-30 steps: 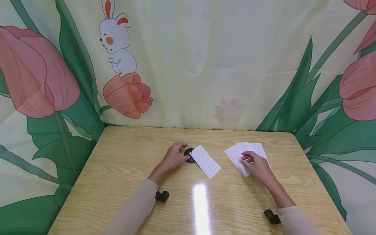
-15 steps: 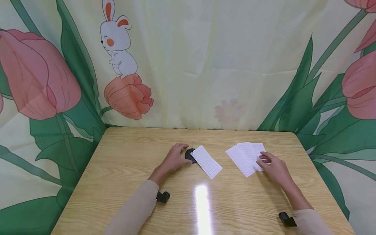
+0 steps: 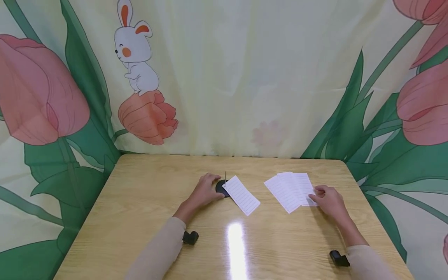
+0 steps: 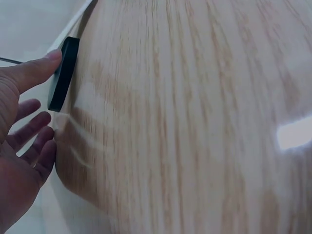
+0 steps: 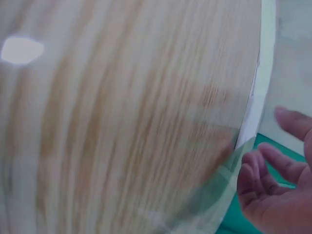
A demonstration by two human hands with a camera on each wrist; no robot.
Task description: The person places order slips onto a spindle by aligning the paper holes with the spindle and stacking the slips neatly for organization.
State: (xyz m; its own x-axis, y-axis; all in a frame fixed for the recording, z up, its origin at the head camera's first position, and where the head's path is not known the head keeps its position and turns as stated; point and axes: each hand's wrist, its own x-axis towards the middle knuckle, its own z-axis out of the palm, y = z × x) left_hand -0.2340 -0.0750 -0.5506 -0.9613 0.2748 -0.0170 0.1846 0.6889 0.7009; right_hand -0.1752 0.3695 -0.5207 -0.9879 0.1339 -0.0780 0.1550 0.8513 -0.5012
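My left hand (image 3: 204, 190) straddles the round black base of a bill spike (image 3: 221, 188), its thumb on the rim and a finger by the far edge. In the left wrist view the thumb (image 4: 41, 68) lies against the black disc (image 4: 62, 78). A thin spike rises from the base. One lined white paper slip (image 3: 242, 196) lies with its upper left corner over the base. My right hand (image 3: 330, 200) has its loosely bent fingertips right at the right edge of several overlapping lined slips (image 3: 288, 190). In the right wrist view its fingers (image 5: 278, 163) are apart from the thumb.
Both hands are over a glossy wooden table (image 3: 154, 171), with a bright light reflection (image 3: 237, 245) near its front middle. A curtain (image 3: 217, 77) printed with tulips and a rabbit hangs behind the table. Small black devices (image 3: 190, 238) sit at both wrists.
My right hand has moved from over the fanned slips to their right edge, uncovering them. The left hand, the bill spike and its slip have stayed in place.
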